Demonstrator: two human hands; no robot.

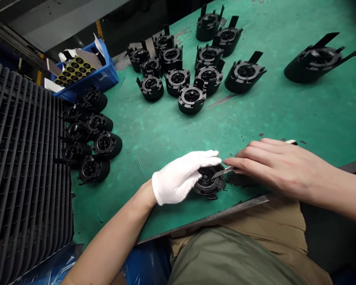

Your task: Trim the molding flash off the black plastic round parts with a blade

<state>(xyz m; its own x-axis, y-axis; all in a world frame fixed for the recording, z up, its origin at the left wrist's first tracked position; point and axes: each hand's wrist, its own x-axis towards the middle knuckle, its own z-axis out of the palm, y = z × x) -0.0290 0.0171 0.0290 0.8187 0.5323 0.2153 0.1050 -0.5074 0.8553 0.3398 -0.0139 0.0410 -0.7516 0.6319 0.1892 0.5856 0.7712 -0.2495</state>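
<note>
My left hand (182, 174), in a white glove, presses down on a round black plastic housing (209, 185) at the near edge of the green table (284, 114). My bare right hand (269, 162) grips a small metal blade (222, 172) whose tip lies on the housing's top rim. The glove hides the left half of the housing. The blade's handle is mostly hidden under my fingers.
Several black housings stand in a group at the back centre (180, 75), and more lie at the left (90, 134) beside a black ribbed grille (20, 166). A blue bin (84, 71) with a sheet of round stickers sits at the back left. One larger housing (317, 61) is far right.
</note>
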